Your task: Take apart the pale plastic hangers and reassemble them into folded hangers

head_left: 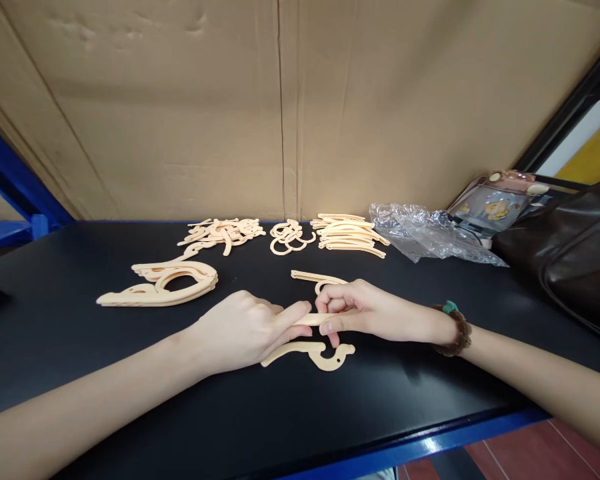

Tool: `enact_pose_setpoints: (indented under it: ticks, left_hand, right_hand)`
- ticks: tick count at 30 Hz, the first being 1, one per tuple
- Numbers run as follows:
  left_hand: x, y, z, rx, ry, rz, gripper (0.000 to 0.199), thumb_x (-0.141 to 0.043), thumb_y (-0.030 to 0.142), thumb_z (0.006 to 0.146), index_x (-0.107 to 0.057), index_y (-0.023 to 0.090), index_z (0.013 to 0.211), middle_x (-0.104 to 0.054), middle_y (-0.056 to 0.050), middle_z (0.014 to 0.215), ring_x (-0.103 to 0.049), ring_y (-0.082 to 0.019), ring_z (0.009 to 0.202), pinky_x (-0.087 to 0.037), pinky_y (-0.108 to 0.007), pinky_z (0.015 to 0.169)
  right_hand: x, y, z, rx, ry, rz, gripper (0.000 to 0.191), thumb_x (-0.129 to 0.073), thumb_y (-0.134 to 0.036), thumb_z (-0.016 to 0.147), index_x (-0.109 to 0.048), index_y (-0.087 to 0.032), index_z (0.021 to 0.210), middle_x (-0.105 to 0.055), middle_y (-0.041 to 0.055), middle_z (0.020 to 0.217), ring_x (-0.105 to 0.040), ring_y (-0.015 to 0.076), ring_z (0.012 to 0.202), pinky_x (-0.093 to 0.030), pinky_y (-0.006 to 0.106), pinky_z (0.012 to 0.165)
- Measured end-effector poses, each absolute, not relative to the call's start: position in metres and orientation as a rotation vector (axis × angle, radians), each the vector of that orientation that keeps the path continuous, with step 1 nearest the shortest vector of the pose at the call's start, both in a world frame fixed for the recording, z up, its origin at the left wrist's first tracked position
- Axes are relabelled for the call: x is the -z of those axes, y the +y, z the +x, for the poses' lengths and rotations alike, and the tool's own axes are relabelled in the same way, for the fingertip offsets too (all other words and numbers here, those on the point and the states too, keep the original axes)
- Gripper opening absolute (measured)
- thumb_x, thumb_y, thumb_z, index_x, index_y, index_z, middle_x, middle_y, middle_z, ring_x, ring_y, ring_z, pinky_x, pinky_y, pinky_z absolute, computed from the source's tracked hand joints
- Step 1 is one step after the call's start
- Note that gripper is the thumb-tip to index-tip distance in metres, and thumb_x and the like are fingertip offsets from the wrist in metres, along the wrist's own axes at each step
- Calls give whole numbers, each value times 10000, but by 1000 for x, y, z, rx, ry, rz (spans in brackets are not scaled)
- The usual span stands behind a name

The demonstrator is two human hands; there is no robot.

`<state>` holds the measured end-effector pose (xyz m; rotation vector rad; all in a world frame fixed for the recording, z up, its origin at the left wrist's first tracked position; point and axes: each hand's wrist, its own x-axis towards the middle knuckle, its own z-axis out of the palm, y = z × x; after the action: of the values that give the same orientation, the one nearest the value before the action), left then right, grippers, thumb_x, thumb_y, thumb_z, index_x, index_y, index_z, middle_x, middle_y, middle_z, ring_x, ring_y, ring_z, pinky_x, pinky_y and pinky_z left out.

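Note:
Both my hands meet over the middle of the black table. My left hand (pixel 255 328) pinches one end of a slim cream plastic hanger arm (pixel 315 320). At its other end, the thumb and fingers of my right hand (pixel 355 310) close round it and hide part of it. Just below lies a curved hanger part (pixel 329 362) with a small hole, its left end near my left fingers. Behind my right hand, another long hanger piece (pixel 316 275) and part of a ring-shaped hook show; the hand covers the rest.
Folded hangers (pixel 205 280) lie stacked at the left. Along the back are piles of curved parts (pixel 225 233), hooks (pixel 289 236) and long arms (pixel 350 233). Clear plastic bags (pixel 430 233) and a dark leather bag (pixel 565 247) sit at the right. Cardboard (pixel 180 113) walls the back.

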<state>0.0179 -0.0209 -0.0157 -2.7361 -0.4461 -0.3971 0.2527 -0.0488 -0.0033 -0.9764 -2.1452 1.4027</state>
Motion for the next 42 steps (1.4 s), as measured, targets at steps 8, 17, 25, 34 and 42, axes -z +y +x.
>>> enact_pose_setpoints:
  ticks: [8, 17, 25, 34, 42]
  left_hand:
    - [18, -19, 17, 476, -556, -2849, 312, -278, 348, 1015, -408, 168, 1234, -612, 62, 535, -537, -138, 366, -255, -234, 375]
    - [8, -17, 16, 321, -533, -3037, 354, -282, 224, 990, -263, 187, 1342, -569, 75, 559, -567, -150, 444, -311, -229, 433]
    - [9, -20, 16, 309, -634, -3074, 335, -280, 265, 1011, -296, 205, 1341, -575, 67, 575, -578, -148, 458, -317, -216, 455]
    - [10, -23, 18, 274, -743, -3008, 265, -257, 292, 1017, -386, 209, 1233, -540, 81, 498, -522, -151, 365, -255, -226, 402]
    - [14, -22, 17, 387, -596, -2829, 282, -212, 302, 1036, -395, 179, 1212, -595, 65, 490, -546, -163, 340, -258, -234, 360]
  right_hand:
    - [4, -48, 252, -1402, -2109, -989, 204, -606, -360, 897, -536, -174, 849, -662, -5, 700, -538, 103, 641, -376, 214, 608]
    - [9, -47, 256, -1335, -2113, -997, 184, -605, -342, 899, -535, -179, 854, -652, -12, 699, -549, 105, 658, -398, 212, 622]
    - [7, -46, 256, -1219, -2216, -1055, 208, -594, -362, 897, -488, -195, 836, -656, -17, 724, -603, 111, 664, -427, 212, 614]
    - [3, -49, 257, -1027, -2311, -1141, 184, -578, -345, 908, -477, -209, 837, -659, -27, 746, -620, 119, 690, -432, 225, 664]
    - [3, -46, 258, -1116, -2282, -1071, 185, -571, -341, 914, -471, -201, 846, -625, -24, 712, -593, 117, 685, -429, 223, 667]
